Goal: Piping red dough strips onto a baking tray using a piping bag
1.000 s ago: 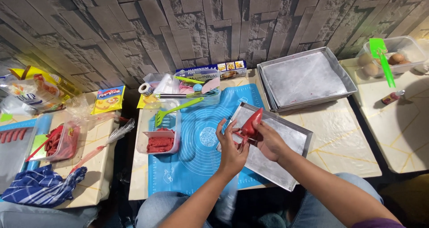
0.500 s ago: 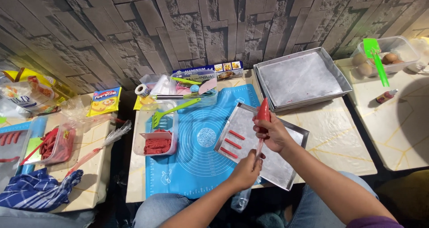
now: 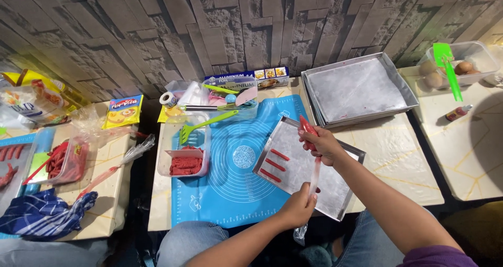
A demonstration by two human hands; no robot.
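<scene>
Right hand [image 3: 320,144] squeezes the soft red-filled piping bag [image 3: 310,141]; left hand [image 3: 298,209] pinches its limp, slippery plastic tail, looks light.

view: one head camera, high above the tabletop [image 3: 398,178]
facing: steeply down, toward the wall [image 3: 251,26]
range: arm's length
</scene>
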